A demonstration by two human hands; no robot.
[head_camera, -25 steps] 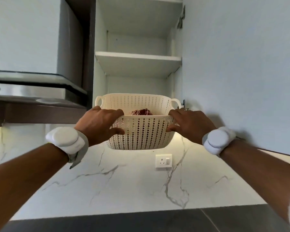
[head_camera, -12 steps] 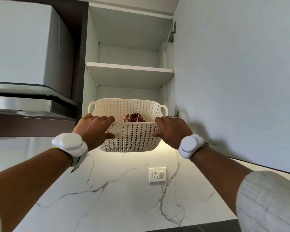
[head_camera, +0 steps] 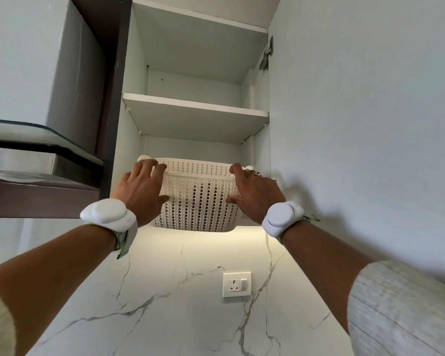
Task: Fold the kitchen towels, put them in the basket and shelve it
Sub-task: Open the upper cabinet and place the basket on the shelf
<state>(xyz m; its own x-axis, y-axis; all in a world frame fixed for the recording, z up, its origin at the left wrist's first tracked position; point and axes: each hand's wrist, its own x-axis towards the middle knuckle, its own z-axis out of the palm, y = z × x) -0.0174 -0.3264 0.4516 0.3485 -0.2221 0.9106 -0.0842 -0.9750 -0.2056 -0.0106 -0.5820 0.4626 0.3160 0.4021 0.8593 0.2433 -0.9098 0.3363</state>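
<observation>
A cream perforated plastic basket (head_camera: 198,201) sits at the front edge of the lowest shelf of an open wall cabinet (head_camera: 190,155), its near side overhanging the edge. My left hand (head_camera: 141,191) grips the basket's left front corner, fingers over the rim. My right hand (head_camera: 254,194) grips the right front corner the same way. From this low angle the inside of the basket is hidden, so no towels show.
The open cabinet door (head_camera: 357,124) stands to the right. An upper shelf (head_camera: 195,109) is bare. A range hood (head_camera: 41,155) juts out on the left. A marble backsplash with a wall socket (head_camera: 237,284) lies below.
The basket rose and went forward into the cabinet's lowest shelf. The dark red towel seen inside it earlier is now out of sight. Both hands kept their grip.
</observation>
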